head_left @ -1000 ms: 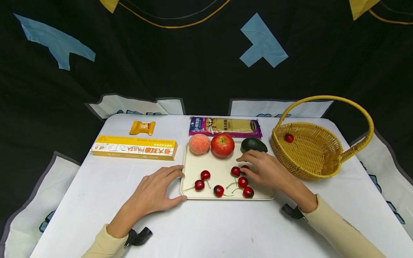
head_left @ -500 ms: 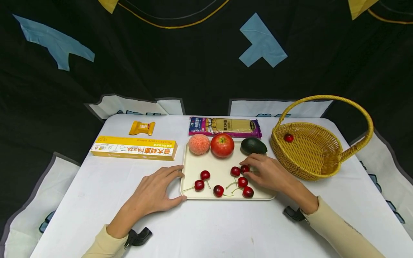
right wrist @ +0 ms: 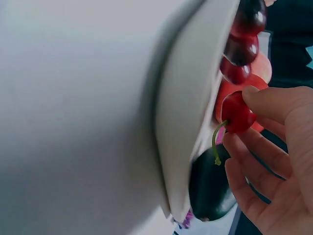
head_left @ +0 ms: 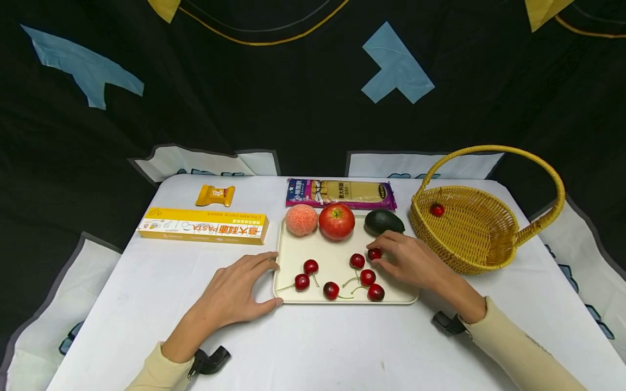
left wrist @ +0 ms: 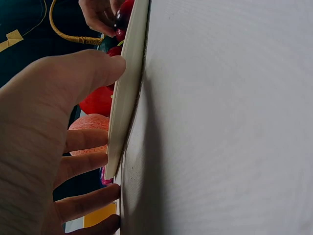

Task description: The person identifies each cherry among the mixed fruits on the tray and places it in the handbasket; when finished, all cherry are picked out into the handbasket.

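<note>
My right hand [head_left: 408,259] pinches a dark red cherry [right wrist: 238,112] between thumb and fingertips, over the right side of a cream tray [head_left: 323,250]. A green stem [right wrist: 216,142] hangs from that cherry in the right wrist view. My left hand [head_left: 235,290] lies at the tray's left edge. Its thumb and fingertips touch the rim, with the fingers fairly straight. Several more cherries [head_left: 368,277] with stems are spread over the tray. Along its far side sit a rough pink-orange ball-shaped fruit [head_left: 301,220], a red apple [head_left: 337,221] and a dark green avocado [head_left: 383,222].
A yellow wicker basket [head_left: 469,228] with a tall handle stands right of the tray, one cherry [head_left: 437,209] inside. Behind the tray lies a noodle pack [head_left: 342,193]. A pasta box [head_left: 202,226] and a small yellow packet [head_left: 215,195] are at the left.
My right hand has closed its fingertips on the cherry near the avocado and shifted it slightly right and up from its place. The left hand has stayed where it was.
</note>
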`<state>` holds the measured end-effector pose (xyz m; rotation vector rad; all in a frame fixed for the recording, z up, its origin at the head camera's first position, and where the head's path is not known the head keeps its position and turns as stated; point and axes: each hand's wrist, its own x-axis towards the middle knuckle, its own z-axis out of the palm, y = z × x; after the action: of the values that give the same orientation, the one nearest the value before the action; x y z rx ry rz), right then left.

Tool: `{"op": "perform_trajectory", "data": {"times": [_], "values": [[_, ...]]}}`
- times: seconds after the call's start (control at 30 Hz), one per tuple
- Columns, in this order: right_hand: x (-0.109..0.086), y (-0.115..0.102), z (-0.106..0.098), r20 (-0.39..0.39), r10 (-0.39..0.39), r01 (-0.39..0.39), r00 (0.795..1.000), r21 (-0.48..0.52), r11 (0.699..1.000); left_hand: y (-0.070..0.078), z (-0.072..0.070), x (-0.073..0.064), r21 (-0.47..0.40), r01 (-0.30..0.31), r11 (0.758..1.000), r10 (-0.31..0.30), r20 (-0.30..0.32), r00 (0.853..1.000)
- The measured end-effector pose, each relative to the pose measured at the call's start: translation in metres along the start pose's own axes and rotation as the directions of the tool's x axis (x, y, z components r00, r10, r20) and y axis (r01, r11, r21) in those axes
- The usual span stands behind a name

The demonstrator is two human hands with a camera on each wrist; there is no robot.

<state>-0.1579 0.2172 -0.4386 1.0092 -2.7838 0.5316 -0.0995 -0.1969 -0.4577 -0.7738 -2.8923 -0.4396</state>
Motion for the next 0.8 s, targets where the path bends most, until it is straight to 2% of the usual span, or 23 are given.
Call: {"op": "perform_trajectory", "data": {"times": [0.33, 0.53, 0.8], "values": [[0.0, 0.006, -0.023, -0.053, 0.06, -0.058, 0.997, 0.03, 0.998, 0.001, 0.0, 0.0, -0.001, 0.002, 1.0, -0.002, 0.007, 1.0], [-0.005, 0.014, -0.033, -0.116, 0.038, -0.033, 0.993, 0.045, 0.998, 0.001, 0.001, -0.001, -0.004, 0.001, 1.0, -0.001, 0.009, 1.0], [-0.01, 0.026, -0.049, -0.224, 0.008, -0.003, 0.975, 0.023, 1.0, 0.001, 0.0, 0.0, 0.002, 0.005, 1.0, -0.005, 0.007, 1.0]]}}
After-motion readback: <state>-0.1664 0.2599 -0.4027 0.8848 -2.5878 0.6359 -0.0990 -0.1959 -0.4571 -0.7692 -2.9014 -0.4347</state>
